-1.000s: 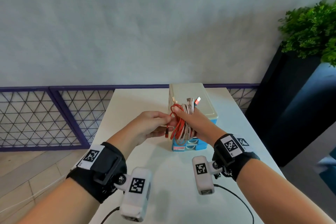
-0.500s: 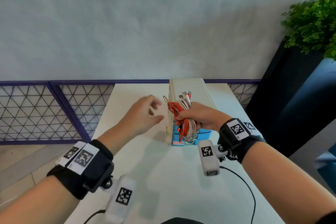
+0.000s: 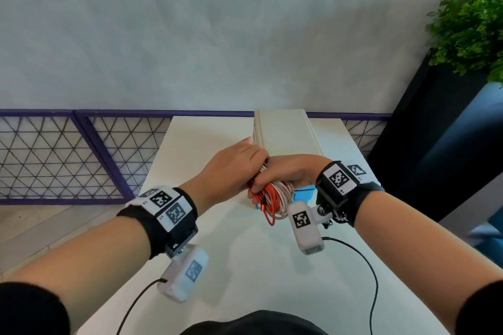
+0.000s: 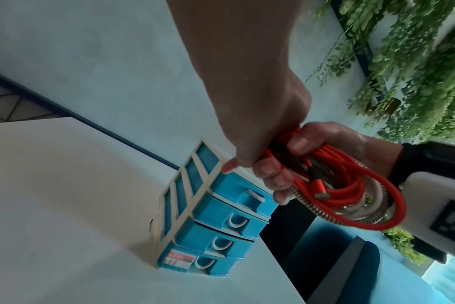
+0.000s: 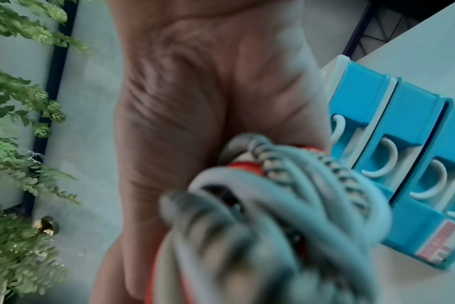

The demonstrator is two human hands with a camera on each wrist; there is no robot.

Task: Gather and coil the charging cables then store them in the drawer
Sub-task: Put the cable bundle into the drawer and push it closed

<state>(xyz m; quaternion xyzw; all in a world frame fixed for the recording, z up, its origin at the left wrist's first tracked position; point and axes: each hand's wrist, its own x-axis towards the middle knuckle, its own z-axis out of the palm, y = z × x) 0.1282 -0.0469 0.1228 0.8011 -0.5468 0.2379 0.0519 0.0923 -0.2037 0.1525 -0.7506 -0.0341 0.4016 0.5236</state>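
Gripping coiled cables (image 3: 273, 196), right hand (image 3: 288, 174); left hand (image 3: 231, 168) touching bundle.

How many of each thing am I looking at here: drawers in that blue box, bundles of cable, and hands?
Drawers in the blue box: 4
Cable bundle: 1, red and white loops gripped by the right hand
Hands: 2, with the left hand against the bundle
Total: 7
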